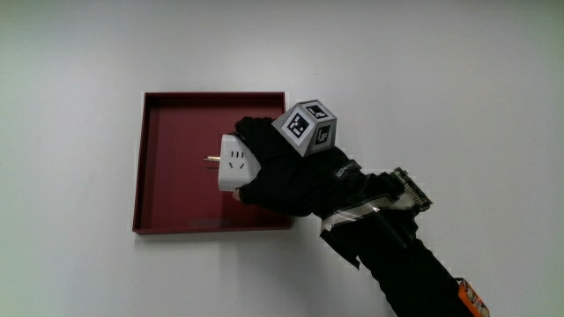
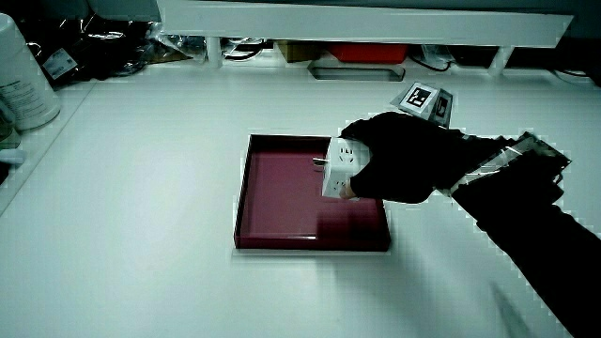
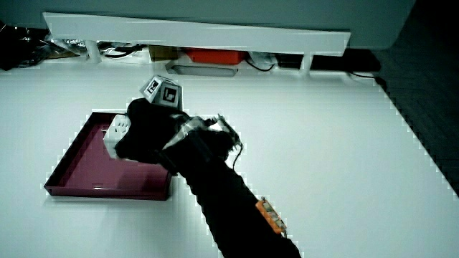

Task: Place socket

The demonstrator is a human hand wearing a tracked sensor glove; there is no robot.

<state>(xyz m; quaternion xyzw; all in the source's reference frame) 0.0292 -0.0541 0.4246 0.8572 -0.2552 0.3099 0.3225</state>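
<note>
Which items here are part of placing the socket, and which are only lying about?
Part of the job:
- white socket, grasped by the hand
- red tray, under the socket

Lying about:
- white container at the table's edge
- clutter under the low partition

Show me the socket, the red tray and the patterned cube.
socket (image 1: 233,162), main view, its white face with the holes
tray (image 1: 176,158), main view, bare floor beside the socket
cube (image 1: 307,127), main view, its patterned upper face
</note>
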